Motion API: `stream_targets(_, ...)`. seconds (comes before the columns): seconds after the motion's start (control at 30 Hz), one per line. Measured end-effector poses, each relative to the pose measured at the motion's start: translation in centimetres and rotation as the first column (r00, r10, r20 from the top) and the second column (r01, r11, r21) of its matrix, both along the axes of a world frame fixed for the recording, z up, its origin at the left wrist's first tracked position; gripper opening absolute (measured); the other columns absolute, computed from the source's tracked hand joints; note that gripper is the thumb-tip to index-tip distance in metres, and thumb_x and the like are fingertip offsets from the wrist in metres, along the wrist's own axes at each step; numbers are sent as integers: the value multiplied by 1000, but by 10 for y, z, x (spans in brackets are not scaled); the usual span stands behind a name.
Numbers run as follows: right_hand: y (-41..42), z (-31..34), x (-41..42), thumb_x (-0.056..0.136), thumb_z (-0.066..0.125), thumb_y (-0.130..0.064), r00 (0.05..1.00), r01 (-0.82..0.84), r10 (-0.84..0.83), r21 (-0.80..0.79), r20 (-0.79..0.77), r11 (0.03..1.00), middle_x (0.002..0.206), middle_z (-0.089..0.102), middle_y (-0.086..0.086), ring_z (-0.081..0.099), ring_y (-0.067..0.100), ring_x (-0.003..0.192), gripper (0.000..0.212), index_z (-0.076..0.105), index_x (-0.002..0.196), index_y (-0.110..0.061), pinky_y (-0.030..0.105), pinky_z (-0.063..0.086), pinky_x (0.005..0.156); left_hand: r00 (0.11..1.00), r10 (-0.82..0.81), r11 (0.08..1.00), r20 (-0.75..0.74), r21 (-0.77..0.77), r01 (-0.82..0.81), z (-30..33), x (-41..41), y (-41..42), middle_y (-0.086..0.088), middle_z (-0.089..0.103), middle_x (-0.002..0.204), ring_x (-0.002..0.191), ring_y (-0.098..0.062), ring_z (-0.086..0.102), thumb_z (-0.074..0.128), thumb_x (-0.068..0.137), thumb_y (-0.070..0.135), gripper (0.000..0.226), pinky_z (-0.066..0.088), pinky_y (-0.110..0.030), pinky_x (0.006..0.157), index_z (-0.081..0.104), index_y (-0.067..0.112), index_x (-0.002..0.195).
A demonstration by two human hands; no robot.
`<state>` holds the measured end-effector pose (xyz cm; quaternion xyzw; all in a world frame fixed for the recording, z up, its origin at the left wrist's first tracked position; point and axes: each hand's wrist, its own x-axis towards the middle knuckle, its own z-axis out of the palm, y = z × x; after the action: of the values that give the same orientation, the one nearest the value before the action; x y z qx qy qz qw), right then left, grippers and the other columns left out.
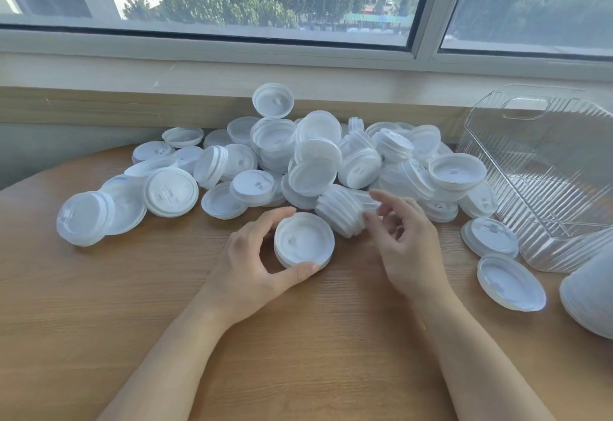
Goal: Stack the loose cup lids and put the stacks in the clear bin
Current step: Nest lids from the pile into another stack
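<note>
A heap of white cup lids (298, 158) lies across the back of the wooden table (99, 288). My left hand (255, 261) grips a short stack of lids (303, 241) between thumb and fingers, underside up, just above the table. My right hand (404, 238) hovers beside it with loosely curled fingers and holds nothing; its fingertips are near a ribbed stack of lids (345, 210) lying on its side. The clear bin (544, 168) stands tilted at the right with nothing visible inside.
Loose lids (510, 281) lie scattered at the right near the bin. A white stack of cups or lids (590, 294) pokes in at the right edge. A window sill and wall run behind the heap.
</note>
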<state>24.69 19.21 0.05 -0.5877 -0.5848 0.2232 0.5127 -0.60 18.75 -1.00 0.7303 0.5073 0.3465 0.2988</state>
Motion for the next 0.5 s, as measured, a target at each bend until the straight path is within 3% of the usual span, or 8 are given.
stream_targets(0.13, -8, 0, 1, 95, 76, -24, 997, -47, 49, -34, 59, 998, 87, 62, -13, 52, 12, 69, 8, 78, 93, -31, 17, 42, 70, 1000, 3, 1000, -2, -4, -3, 0, -3, -6, 24, 64, 130, 127, -3, 56, 79, 68, 77, 86, 47, -34, 111, 50, 47, 143)
stream_targets(0.3, -12, 7, -7, 93, 77, -18, 992, -70, 55, 135, 112, 988, 88, 65, -9, 53, 19, 71, 5, 78, 92, -23, 18, 41, 68, 997, 47, 999, 61, 8, -48, 0, -7, -6, 32, 64, 124, 124, 3, 57, 85, 69, 67, 82, 38, -4, 98, 55, 43, 142)
stream_targets(0.5, -12, 10, -16, 94, 77, -14, 985, -56, 14, 248, 169, 967, 88, 63, -9, 51, 18, 68, 3, 79, 94, -16, 16, 38, 67, 999, 23, 999, 34, 32, -24, 3, -19, -2, 27, 66, 125, 122, 5, 58, 85, 68, 64, 83, 39, -3, 98, 55, 43, 142)
